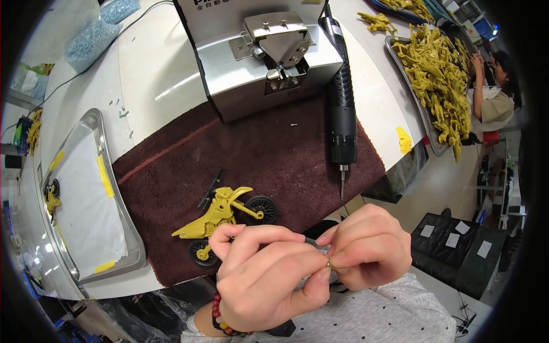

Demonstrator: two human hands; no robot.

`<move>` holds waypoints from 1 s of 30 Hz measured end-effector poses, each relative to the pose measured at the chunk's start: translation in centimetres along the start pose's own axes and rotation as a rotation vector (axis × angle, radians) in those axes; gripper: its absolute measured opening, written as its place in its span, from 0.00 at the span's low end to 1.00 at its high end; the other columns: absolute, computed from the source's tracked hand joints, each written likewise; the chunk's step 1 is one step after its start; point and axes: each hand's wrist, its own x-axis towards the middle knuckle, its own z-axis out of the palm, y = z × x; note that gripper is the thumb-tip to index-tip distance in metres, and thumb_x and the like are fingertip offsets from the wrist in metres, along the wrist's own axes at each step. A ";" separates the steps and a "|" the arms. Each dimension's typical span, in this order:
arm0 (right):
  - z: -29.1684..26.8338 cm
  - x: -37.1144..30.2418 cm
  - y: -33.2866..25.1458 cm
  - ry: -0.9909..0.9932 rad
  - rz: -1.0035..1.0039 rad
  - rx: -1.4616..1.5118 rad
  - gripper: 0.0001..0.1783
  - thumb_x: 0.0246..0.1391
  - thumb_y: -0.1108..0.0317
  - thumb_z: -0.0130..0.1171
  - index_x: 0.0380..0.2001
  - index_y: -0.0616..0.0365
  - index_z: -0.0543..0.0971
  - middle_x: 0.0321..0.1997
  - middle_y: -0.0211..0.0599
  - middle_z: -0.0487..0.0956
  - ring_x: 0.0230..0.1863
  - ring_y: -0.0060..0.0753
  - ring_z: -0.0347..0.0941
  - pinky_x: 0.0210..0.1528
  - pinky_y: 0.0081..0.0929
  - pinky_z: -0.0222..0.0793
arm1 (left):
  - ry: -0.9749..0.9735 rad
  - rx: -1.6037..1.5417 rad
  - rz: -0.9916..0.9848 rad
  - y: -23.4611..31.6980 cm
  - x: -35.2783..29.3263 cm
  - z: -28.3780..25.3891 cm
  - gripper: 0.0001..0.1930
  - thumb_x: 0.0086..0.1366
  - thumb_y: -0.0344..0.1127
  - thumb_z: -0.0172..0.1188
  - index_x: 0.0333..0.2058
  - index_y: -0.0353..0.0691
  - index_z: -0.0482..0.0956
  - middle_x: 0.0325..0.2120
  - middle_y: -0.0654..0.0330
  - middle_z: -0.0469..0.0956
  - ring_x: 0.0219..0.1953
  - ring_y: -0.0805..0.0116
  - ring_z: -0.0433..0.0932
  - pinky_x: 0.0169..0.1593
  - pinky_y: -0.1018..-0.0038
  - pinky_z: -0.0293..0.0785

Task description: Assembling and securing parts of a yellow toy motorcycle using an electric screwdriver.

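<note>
My left hand [263,277] and my right hand [372,248] meet low in front of me, fingertips pinched together. Between them shows a tiny metallic piece [329,264], too small to name; fingers hide most of it. A yellow toy motorcycle [213,220] with black wheels lies on the dark red towel [269,160], just beyond my left hand. At its upper side is a black handlebar [211,188]. A black electric screwdriver [343,114] lies on the towel's right part, its bit toward me. One small screw [294,124] rests on the towel.
A metal screw feeder [257,80] stands at the back. On the left is a paper-lined tray [139,251] holding a toy part. A tray [394,48] heaped with yellow parts sits far right, near another person [494,94]. Loose screws [123,113] lie on the table.
</note>
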 end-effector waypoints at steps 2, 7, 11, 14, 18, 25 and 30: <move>0.1 -0.1 0.0 0.017 -0.005 0.009 0.07 0.44 0.81 0.63 0.28 0.63 0.76 0.26 0.37 0.76 0.26 0.29 0.73 0.29 0.24 0.79 | -0.001 0.002 0.014 -0.1 0.0 0.0 0.06 0.44 0.36 0.69 0.22 0.50 0.80 0.21 0.74 0.77 0.30 0.74 0.78 0.42 0.74 0.57; 0.4 -0.8 0.1 0.051 0.056 0.126 0.16 0.34 0.82 0.67 0.33 0.64 0.80 0.30 0.40 0.78 0.29 0.38 0.77 0.29 0.26 0.76 | -0.015 -0.019 0.007 0.2 0.0 -0.1 0.07 0.42 0.36 0.70 0.22 0.50 0.81 0.21 0.76 0.77 0.31 0.74 0.78 0.41 0.75 0.56; 0.5 -0.8 -0.3 0.114 0.104 0.140 0.14 0.35 0.81 0.67 0.31 0.63 0.80 0.30 0.39 0.79 0.29 0.36 0.78 0.30 0.26 0.76 | 0.009 -0.048 -0.006 0.3 0.0 0.1 0.09 0.40 0.34 0.71 0.23 0.51 0.81 0.22 0.76 0.77 0.32 0.74 0.78 0.40 0.75 0.57; 0.6 -0.8 -0.4 0.129 0.115 0.186 0.13 0.36 0.81 0.67 0.30 0.63 0.80 0.30 0.39 0.79 0.29 0.35 0.78 0.31 0.26 0.77 | 0.033 -0.078 -0.010 0.1 0.0 0.1 0.10 0.39 0.33 0.71 0.24 0.50 0.82 0.23 0.76 0.78 0.32 0.74 0.78 0.39 0.76 0.58; 0.8 -0.9 -0.5 0.149 0.086 0.152 0.13 0.36 0.80 0.68 0.30 0.63 0.80 0.29 0.38 0.79 0.29 0.35 0.78 0.30 0.25 0.77 | 0.041 -0.106 0.010 -0.2 -0.2 0.3 0.11 0.39 0.32 0.71 0.26 0.50 0.82 0.24 0.74 0.79 0.32 0.73 0.78 0.38 0.77 0.59; 0.9 -0.9 -0.7 0.169 -0.009 -0.011 0.11 0.39 0.78 0.68 0.31 0.64 0.81 0.29 0.39 0.79 0.28 0.34 0.77 0.32 0.27 0.80 | -0.004 -0.194 -0.021 -0.3 -0.1 0.1 0.10 0.42 0.31 0.70 0.26 0.47 0.82 0.24 0.72 0.81 0.32 0.71 0.78 0.37 0.77 0.61; 0.3 -0.6 -0.1 0.111 -0.171 -0.094 0.08 0.44 0.73 0.66 0.30 0.64 0.82 0.30 0.39 0.79 0.30 0.33 0.76 0.34 0.28 0.81 | -0.017 -0.229 -0.045 -0.5 -0.1 0.0 0.09 0.43 0.31 0.70 0.27 0.45 0.82 0.25 0.71 0.81 0.32 0.69 0.78 0.38 0.76 0.62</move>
